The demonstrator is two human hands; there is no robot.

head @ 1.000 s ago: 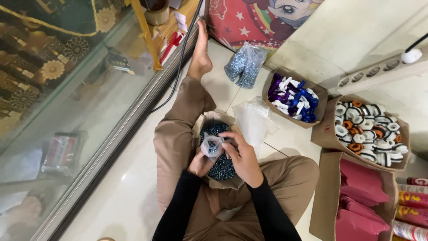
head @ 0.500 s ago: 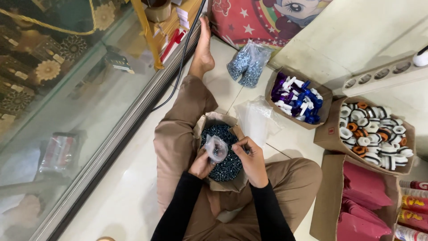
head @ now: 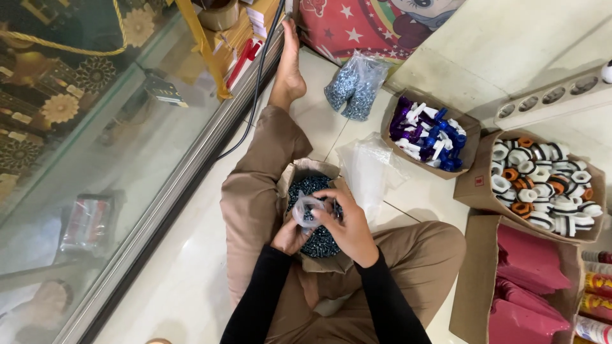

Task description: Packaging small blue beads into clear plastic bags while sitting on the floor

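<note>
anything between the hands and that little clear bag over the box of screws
Nothing visible. Both the left hand and right hand already grip the small clear bag, held directly above the open box of dark screws in the lap.

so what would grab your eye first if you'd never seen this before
Probably the two hands at the centre: the left hand and right hand pinch a small clear bag over a box of dark screws in the person's lap. Next, the open box of white and orange fittings at right, and the blue and white parts box behind it.
</note>
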